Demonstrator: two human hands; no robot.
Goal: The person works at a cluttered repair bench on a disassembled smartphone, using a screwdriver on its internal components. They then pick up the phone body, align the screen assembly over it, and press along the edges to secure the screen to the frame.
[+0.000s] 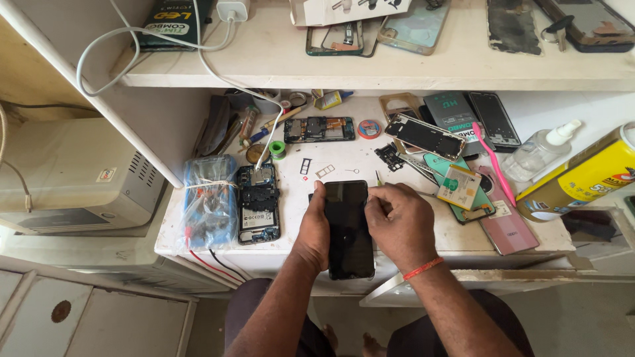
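Left hand (pixel 313 228) clasping black phone (pixel 348 228) at surface (pixel 291 248) front edge, right hand (pixel 397 225) grip pinched on its right side, opened phone (pixel 258 203) left.

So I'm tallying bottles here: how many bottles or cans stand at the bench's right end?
2: a clear spray bottle by the pink tool, and a yellow can lying tilted just right of it. Others may be hidden in clutter.

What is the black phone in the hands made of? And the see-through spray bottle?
The black phone, held between left hand and right hand, shows a smooth, glossy dark front, probably glass. The spray bottle looks like clear plastic with a white plastic nozzle; you can see through it.
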